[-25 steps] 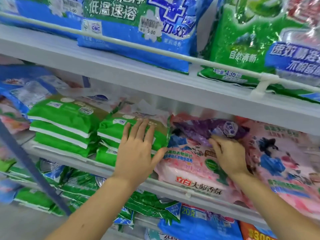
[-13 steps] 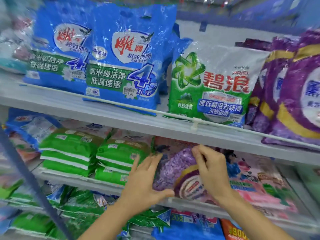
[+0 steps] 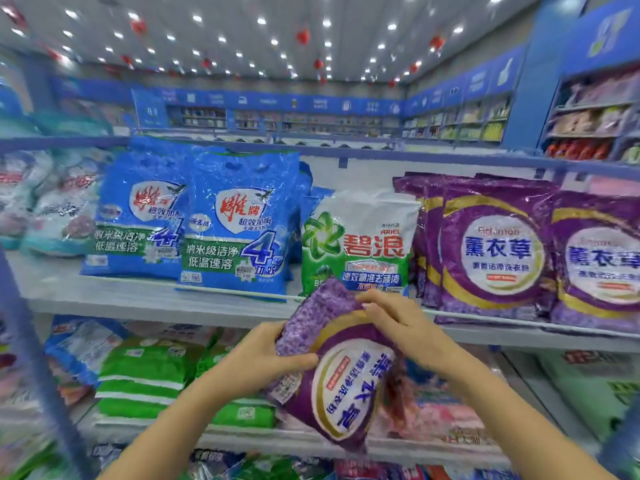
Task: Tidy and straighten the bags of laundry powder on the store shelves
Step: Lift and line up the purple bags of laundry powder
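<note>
A purple laundry powder bag [image 3: 339, 372] is held tilted in front of the shelves, its label turned sideways. My left hand [image 3: 263, 355] grips its left edge with the thumb on the front. My right hand [image 3: 398, 323] grips its top right corner. On the upper shelf [image 3: 156, 299] stand two blue bags [image 3: 239, 223], a green and white bag [image 3: 360, 240] and matching purple bags [image 3: 491, 247] at the right. The held bag's top corner overlaps the green and white bag's lower edge in view.
The lower shelf [image 3: 311, 441] holds stacked green packs [image 3: 149, 375] at the left and pink bags [image 3: 446, 410] behind the held bag. Pale blue bags [image 3: 45, 209] sit at the upper left. A blue upright post [image 3: 38, 368] crosses the left side. More shelving stands far behind.
Both hands have lifted the purple bag off the lower shelf, up to the edge of the upper shelf. My view has swung upward to the upper shelf and the store ceiling.
</note>
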`<state>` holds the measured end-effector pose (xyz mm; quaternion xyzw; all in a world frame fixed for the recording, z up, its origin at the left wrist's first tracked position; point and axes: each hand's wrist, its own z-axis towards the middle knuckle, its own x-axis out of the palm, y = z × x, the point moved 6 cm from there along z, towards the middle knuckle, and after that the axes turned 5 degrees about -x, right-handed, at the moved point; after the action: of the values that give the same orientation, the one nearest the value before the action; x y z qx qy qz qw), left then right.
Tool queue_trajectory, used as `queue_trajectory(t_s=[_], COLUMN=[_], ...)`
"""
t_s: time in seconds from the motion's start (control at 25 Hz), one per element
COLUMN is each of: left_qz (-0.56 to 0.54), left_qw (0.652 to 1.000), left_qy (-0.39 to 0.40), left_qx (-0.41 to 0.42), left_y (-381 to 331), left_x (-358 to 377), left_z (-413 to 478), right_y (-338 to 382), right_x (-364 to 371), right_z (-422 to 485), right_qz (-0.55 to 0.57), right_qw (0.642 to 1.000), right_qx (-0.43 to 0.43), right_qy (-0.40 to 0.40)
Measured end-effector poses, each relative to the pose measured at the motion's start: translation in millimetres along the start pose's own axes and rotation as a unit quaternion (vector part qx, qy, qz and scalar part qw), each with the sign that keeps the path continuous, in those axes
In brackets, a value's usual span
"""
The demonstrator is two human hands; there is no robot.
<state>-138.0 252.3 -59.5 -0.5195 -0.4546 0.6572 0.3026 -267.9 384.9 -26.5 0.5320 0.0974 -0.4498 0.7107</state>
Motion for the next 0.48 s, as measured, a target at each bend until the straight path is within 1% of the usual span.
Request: queue_trajectory(t_s=[0.04, 0.08, 0.12, 0.28, 0.32, 0.36, 0.4, 0.48], left_qz=[-0.004, -0.001, 0.011, 0.05, 0.052, 0.054, 0.057, 0.06], left_qw=[1.0, 1.0, 1.0, 0.997, 0.996, 0.995, 0.994, 0.994], left_qy=[0.002, 0.01, 0.019, 0.06, 0.07, 0.076, 0.082, 0.082], left_qx=[-0.003, -0.002, 0.0, 0.012, 0.018, 0.026, 0.034, 0.045], left_y=[-9, -16, -24, -56, -65, -73, -80, -91], left_x=[-5, -9, -12, -12, -10, -8, -6, -4], left_z=[0, 1, 3, 8, 9, 10, 10, 13], right_y=[0, -2, -1, 3, 3, 3, 1, -14], right_x=[-3, -5, -8, -24, -31, -38, -41, -38], right_z=[-7, -12, -15, -21, -25, -31, -38, -52], right_qz=[0.015, 0.021, 0.018, -0.013, -0.018, -0.014, 0.005, 0.064], right_qw=[0.999, 0.999, 1.0, 0.994, 0.99, 0.987, 0.988, 0.993], right_qx=[0.014, 0.016, 0.011, -0.02, -0.015, -0.005, 0.015, 0.069], right_qy=[0.027, 0.033, 0.019, -0.109, -0.142, -0.159, -0.153, -0.067])
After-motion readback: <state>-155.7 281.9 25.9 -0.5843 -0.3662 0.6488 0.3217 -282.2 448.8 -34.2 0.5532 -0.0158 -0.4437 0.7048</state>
